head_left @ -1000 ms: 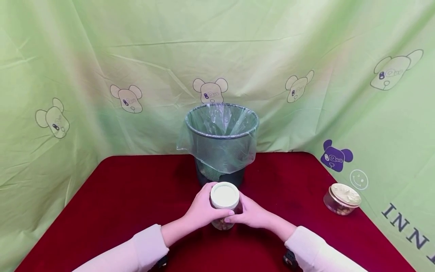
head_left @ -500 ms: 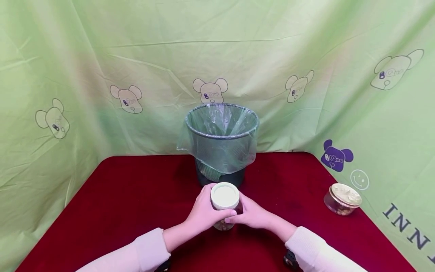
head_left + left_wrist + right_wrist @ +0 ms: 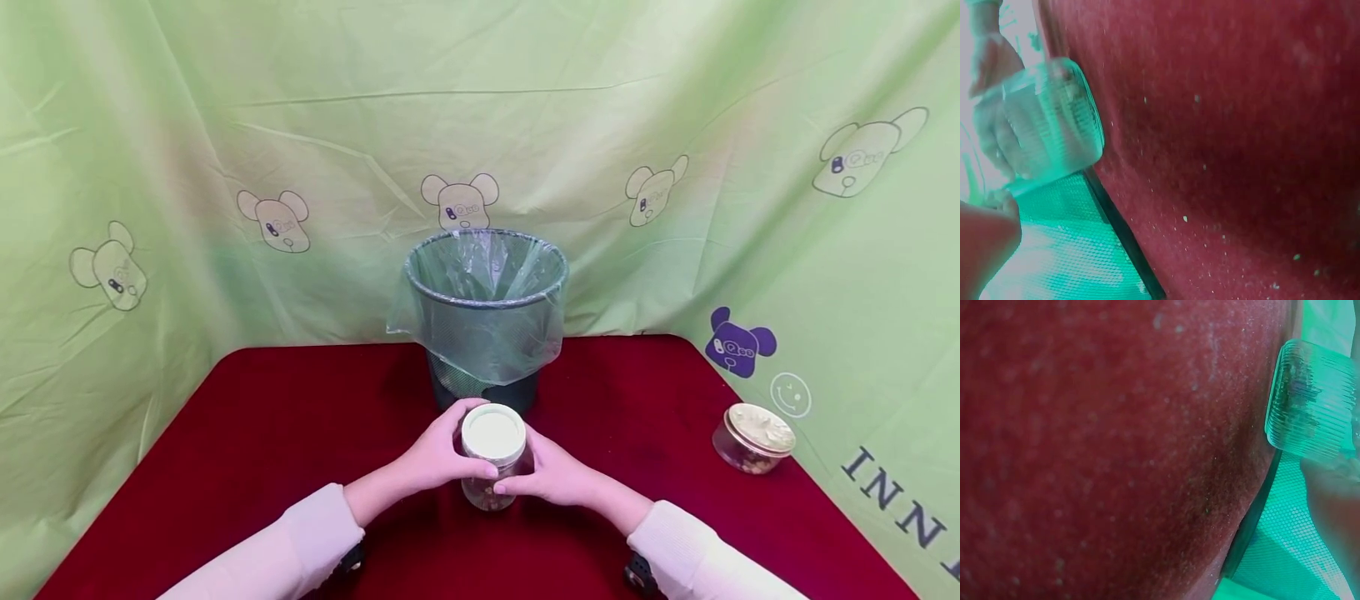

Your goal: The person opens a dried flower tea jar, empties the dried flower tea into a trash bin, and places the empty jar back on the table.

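Note:
A clear ribbed jar (image 3: 483, 492) with a pale round lid (image 3: 493, 432) stands upright between both hands in the head view. My left hand (image 3: 427, 450) curves around its upper part, thumb across the front below the lid and index finger behind it. From the other side my right hand (image 3: 558, 475) grips the jar body, its thumb in front, the other fingers mostly hidden. Small brownish bits show inside near the base. In the left wrist view, the right hand's fingers show through the jar (image 3: 1054, 125). The jar (image 3: 1307, 403) also appears at the right edge of the right wrist view.
A dark mesh wastebasket (image 3: 487, 342) with a clear bag liner stands just behind the jar. A low round tub (image 3: 753, 440) with a gold-coloured lid sits at the table's right edge. Dark red cloth (image 3: 315, 417) covers the table; pale green printed fabric (image 3: 337, 150) hangs around it.
My left hand has shifted slightly left and its thumb has drawn back, away from the right thumb. More of the jar's front shows now. The right hand stays nearly still.

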A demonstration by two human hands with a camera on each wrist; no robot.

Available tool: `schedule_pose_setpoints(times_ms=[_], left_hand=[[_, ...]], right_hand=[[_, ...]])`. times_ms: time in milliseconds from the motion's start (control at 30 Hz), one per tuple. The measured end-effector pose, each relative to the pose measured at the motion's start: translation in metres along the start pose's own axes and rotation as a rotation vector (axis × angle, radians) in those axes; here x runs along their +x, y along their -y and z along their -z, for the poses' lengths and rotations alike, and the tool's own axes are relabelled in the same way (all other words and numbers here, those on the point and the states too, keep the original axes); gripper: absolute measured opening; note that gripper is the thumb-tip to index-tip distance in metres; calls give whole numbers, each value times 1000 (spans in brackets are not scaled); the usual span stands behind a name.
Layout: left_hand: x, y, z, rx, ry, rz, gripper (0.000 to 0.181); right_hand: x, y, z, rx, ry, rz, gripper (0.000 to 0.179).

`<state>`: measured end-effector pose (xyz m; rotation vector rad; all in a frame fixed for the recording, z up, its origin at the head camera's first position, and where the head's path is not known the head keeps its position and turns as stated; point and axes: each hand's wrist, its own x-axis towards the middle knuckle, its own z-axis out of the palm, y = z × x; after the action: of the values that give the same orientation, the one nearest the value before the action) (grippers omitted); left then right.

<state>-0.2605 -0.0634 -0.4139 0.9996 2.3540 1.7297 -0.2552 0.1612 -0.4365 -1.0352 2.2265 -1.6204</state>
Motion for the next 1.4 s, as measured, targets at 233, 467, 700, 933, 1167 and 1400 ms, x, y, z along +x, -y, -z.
schedule_pose_setpoints(times_ms=[233, 467, 700, 933, 1167, 1400], left_hand=[[7, 4, 8, -100, 124, -14, 77], [10, 3, 9, -82, 143, 4, 77], [6, 2, 0, 18, 33, 33, 76], [-5, -3, -14, 133, -144, 62, 82], [-10, -7, -30, 133, -281, 81, 81], [-11, -10, -37, 160, -350, 96, 82]], right_hand=[[0, 2, 0, 26, 9, -12, 80], [0, 3, 0, 19, 14, -9, 80], [0, 4, 0, 16, 8, -12, 79], [0, 3, 0, 15, 6, -1, 77], [0, -1, 0, 11, -1, 1, 75], [1, -2, -1, 14, 5, 19, 74]])
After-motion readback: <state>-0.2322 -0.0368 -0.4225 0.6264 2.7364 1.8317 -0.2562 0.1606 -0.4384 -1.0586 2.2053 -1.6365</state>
